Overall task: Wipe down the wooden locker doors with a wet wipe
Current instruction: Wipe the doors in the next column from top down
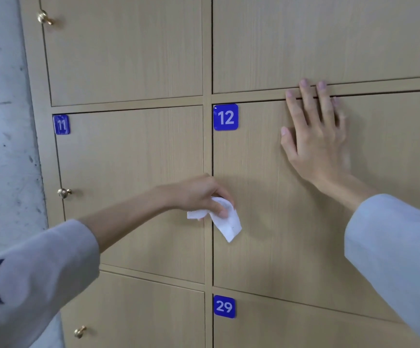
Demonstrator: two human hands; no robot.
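I have my left hand point(199, 194) at the left edge of the locker door point(266, 197) marked with the blue 12 plate point(225, 117), well below that plate. Its fingers point(222, 210) are curled and pinching a crumpled white wet wipe point(225, 219), which hangs down against the wood, straddling the vertical seam below the plate. My right hand point(314, 136) lies flat on the same door, to the right of the plate, fingers spread, the tips reaching over the door's top edge. Left of the plate sits the door with the 11 plate point(61, 124) and its brass knob point(64, 192); straight below the 12 plate is the 29 plate point(224, 306).
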